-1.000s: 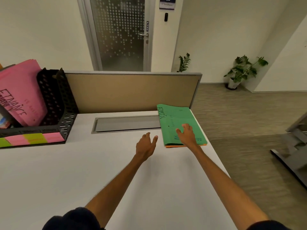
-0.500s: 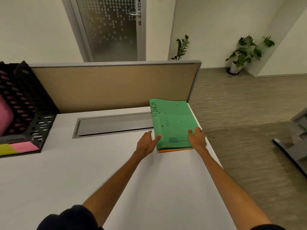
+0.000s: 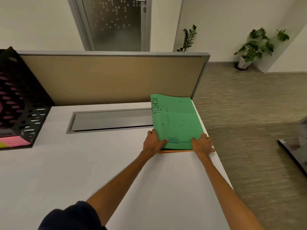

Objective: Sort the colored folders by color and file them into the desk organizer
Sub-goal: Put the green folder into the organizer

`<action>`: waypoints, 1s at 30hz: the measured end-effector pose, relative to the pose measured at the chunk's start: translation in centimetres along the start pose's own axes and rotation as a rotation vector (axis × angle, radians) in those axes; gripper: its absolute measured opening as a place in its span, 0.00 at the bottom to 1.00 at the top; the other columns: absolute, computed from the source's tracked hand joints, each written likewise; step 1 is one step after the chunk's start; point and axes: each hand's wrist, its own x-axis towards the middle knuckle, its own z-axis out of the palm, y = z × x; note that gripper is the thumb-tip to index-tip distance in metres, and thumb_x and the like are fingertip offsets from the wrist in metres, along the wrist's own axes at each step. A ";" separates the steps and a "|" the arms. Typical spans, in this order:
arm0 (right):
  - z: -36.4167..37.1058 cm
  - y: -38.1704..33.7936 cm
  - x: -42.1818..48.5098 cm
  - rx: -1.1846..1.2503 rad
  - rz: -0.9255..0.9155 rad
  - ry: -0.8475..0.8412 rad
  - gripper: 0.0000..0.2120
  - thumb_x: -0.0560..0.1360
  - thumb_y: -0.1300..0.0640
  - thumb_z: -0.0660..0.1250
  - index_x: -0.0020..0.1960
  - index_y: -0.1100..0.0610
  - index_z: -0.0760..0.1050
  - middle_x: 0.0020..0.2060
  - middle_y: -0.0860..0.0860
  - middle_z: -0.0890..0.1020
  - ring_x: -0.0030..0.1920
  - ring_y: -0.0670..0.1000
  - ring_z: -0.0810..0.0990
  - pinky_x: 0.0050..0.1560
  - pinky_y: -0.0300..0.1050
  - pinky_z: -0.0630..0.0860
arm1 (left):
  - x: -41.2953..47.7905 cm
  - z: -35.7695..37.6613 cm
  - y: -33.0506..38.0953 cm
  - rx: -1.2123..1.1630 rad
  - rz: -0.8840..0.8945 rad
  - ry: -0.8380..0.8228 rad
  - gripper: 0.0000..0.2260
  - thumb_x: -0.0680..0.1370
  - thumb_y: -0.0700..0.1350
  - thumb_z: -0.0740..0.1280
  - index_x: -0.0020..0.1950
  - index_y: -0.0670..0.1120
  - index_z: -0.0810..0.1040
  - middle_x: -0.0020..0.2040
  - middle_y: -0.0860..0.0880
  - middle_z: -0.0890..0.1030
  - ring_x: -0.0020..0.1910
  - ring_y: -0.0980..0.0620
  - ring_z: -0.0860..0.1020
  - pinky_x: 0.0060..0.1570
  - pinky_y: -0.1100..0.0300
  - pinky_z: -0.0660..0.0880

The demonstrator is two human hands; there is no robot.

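Head view, green folder (image 3: 178, 120) lengthwise away, apparently gripped, both hands

A matt green paper folder (image 3: 177, 123) lies on a smooth white table (image 3: 83, 163), beside a brushed metal cable hatch (image 3: 113, 120), a perforated black plastic organizer (image 3: 25, 113) and a tan cloth-faced partition (image 3: 108, 78).

Two folders (image 3: 177, 120) (green over orange); one organizer (image 3: 21, 113); two plants (image 3: 255, 47)
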 end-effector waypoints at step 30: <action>-8.9 -4.9 -6.6 0.619 -0.027 0.110 0.19 0.79 0.47 0.61 0.61 0.60 0.74 0.53 0.58 0.81 0.52 0.60 0.81 0.54 0.60 0.79 | -7.0 -9.0 4.2 -0.628 0.293 0.074 0.32 0.79 0.47 0.67 0.77 0.48 0.52 0.62 0.45 0.77 0.46 0.54 0.83 0.32 0.56 0.82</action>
